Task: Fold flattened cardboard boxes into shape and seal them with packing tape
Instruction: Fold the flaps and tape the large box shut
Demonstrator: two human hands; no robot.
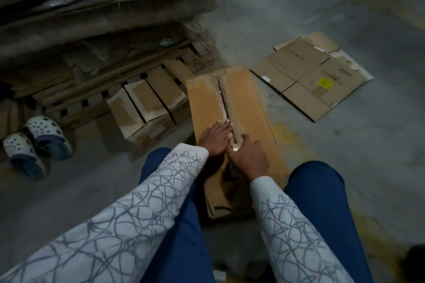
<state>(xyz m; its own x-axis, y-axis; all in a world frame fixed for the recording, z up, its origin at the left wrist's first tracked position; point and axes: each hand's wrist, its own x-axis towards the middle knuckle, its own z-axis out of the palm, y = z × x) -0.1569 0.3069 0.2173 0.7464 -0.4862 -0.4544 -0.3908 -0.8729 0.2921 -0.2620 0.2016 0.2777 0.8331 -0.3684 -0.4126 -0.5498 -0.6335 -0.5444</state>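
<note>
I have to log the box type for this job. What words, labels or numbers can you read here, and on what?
No text reads clearly.
Yellow sticker on the flattened box on the floor: dark print, too blurred to read.
Small dark marks on that flattened box: too small to read.
Box being taped: no print shows on its top flaps.
Cardboard stack: faint marks, unreadable.

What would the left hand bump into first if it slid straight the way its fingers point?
Probably the taped seam of the cardboard box: the left hand lies flat beside it, fingers angled toward it.
</note>
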